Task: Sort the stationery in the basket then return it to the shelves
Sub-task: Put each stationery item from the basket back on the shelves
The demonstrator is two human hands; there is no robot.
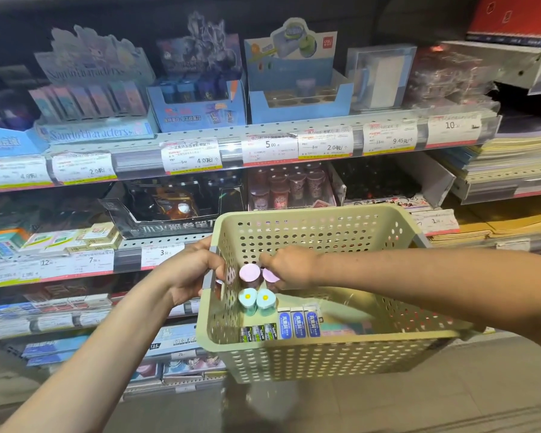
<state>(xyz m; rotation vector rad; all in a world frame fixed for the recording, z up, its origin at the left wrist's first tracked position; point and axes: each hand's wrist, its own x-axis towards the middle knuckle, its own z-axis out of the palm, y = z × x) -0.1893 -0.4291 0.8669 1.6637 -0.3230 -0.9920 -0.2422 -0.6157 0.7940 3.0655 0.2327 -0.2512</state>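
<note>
Two hands work at centre frame: my left hand (189,270) grips the left rim of the pale green perforated plastic basket (325,354), while my right hand (289,267) inside it pinches a pink-lidded round pot (270,275) beside another pink-lidded pot (249,272).

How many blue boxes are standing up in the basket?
3. The blue boxes stand side by side in a row near the front wall of the basket, right of the green-and-black packs. More could be hidden behind the wall.
</note>
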